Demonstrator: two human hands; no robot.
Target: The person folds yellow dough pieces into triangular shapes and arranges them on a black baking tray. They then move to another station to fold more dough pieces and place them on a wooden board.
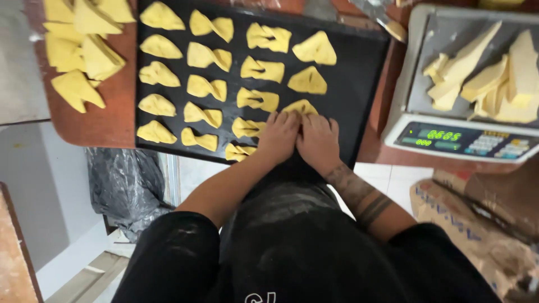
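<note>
Dough pieces [210, 86] are sitting in tidy columns on the black baking tray [359, 73], spaced apart so none are touching; the right end of the tray is bare. We are pressing both hands side by side on one yellow dough piece [301, 106] at the tray's near edge, in the fourth column. Left hand [279, 136] and right hand [318, 140] are lying palm down, knuckles up, fingers curled over the dough; we cannot tell whether they are pinching it or only pressing, as the fingertips are hidden. Forearms are converging from our body, wrists nearly touching. Unshaped dough triangles [84, 50] are waiting on the reddish tabletop [101, 126] left of the tray. Paler wedges [488, 73] are piled on the digital scale [415, 84] to the right, near at hand.
</note>
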